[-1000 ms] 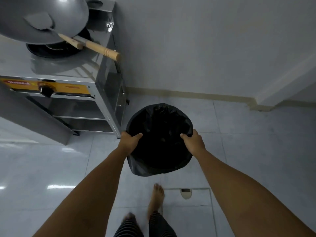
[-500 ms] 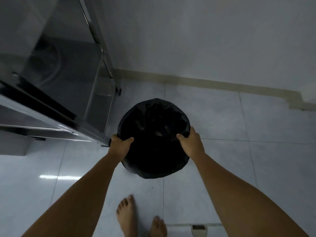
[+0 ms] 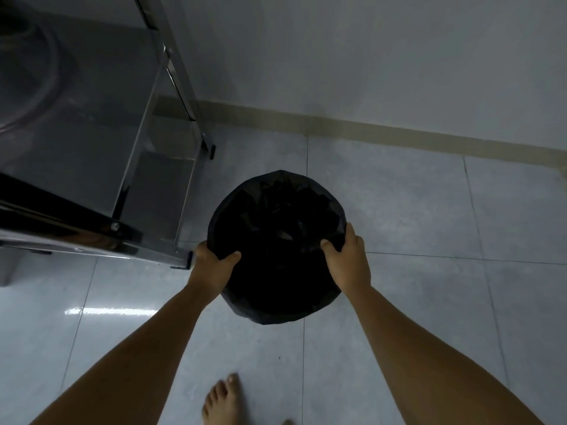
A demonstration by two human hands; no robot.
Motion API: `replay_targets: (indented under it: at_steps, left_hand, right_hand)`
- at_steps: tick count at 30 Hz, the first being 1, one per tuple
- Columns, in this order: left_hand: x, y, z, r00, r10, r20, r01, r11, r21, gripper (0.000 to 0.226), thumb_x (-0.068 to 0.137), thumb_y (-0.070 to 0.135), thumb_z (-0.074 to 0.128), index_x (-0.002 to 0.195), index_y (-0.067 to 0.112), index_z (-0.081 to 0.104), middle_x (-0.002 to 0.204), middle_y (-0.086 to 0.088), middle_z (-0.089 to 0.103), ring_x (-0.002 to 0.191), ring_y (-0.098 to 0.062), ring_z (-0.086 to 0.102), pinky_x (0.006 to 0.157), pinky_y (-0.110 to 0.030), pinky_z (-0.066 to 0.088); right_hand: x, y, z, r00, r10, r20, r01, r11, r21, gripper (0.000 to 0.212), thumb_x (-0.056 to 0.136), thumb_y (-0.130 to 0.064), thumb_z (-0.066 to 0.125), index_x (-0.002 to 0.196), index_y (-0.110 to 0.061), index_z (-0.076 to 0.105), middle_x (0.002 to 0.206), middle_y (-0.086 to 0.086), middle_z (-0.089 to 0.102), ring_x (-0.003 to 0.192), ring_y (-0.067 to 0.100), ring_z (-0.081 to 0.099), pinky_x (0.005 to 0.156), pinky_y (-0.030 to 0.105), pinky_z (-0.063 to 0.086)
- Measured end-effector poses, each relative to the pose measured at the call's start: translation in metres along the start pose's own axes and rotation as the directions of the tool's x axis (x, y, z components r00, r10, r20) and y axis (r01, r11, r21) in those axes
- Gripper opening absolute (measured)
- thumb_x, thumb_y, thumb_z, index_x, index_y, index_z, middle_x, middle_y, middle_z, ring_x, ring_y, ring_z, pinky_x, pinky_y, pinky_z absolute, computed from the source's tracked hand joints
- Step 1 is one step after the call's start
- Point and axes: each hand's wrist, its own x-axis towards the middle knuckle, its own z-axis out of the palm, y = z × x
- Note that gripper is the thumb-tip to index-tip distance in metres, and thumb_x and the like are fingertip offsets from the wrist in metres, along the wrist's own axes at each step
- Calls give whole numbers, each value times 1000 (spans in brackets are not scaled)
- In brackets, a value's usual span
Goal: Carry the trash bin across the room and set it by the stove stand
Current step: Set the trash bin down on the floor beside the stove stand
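The trash bin (image 3: 276, 237) is round and lined with a black bag, seen from above in the middle of the view. My left hand (image 3: 213, 265) grips its left rim and my right hand (image 3: 348, 262) grips its right rim, thumbs inside. The bin is just right of the front right leg of the steel stove stand (image 3: 122, 191), which fills the upper left. I cannot tell whether the bin's base touches the floor.
Pale floor tiles (image 3: 429, 302) spread around the bin. A white wall with a beige skirting strip (image 3: 383, 133) runs behind it. My bare foot (image 3: 219, 400) shows at the bottom edge.
I have stepped closer to the stand and bent lower; the wok and burner top have left the view. The bin now sits lower, beside the stand's front leg, both hands still gripping.
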Motion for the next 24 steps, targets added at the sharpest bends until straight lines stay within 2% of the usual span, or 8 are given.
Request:
replay_targets:
  at_steps: [1,3,5,7,10,15,21,24]
  left_hand:
    - [-2,0,1,999,42,-25,-41,998,53,77,84,39,67,146,9,33,140,-15,52,131,-38,51,106,-50,47]
    - [-6,-4,2,977,198,-84,-157,924,348,77,90,52,49,151,13,22,154,-16,37,142,-40,37,115,-54,34]
    - [-6,-13,6,923,378,-63,-255,727,637,74,99,51,32,157,10,13,164,-16,18,152,-36,17,123,-50,15]
    - [-3,-20,9,885,465,-9,-309,603,736,78,99,56,22,158,7,8,166,-16,8,154,-33,6,124,-47,6]
    - [8,-36,15,853,522,-17,-327,560,761,82,95,60,14,158,8,8,167,-15,6,155,-31,2,123,-42,2]
    - [19,-35,20,815,574,-76,-374,621,689,69,100,49,18,158,11,14,167,-9,10,155,-25,6,124,-41,9]
    - [49,-7,23,806,591,-43,-407,606,683,73,98,51,9,159,11,8,168,-6,1,153,-16,-5,124,-34,1]
    - [66,8,24,809,587,-38,-404,602,689,75,97,52,6,159,11,8,168,-7,1,153,-18,-5,124,-35,1]
  right_hand:
    - [-5,1,3,999,-13,-39,13,1000,-7,77,97,-46,52,161,-19,19,158,11,35,140,34,43,109,50,44]
    - [-18,7,10,989,-49,-137,43,998,-52,75,101,-44,47,162,-15,15,167,8,23,150,30,30,114,48,37]
    - [-28,16,21,979,-70,-190,56,995,-81,73,103,-41,42,163,-14,10,170,5,16,154,26,23,116,44,34]
    - [-32,24,32,974,-86,-210,68,993,-92,73,104,-41,40,163,-14,7,171,4,13,155,25,22,114,41,36]
    - [-26,32,45,959,-102,-263,81,993,-89,74,103,-41,41,163,-13,7,171,5,14,153,25,26,109,41,42]
    - [-14,31,49,948,-133,-290,98,986,-133,75,102,-41,42,162,-12,9,170,7,16,152,28,30,106,41,45]
    - [20,12,43,943,-133,-307,90,984,-151,76,101,-46,40,162,-12,10,170,7,17,150,30,33,104,42,48]
    - [38,2,40,942,-126,-311,75,982,-173,76,101,-48,38,162,-12,10,169,8,19,150,31,34,104,42,48]
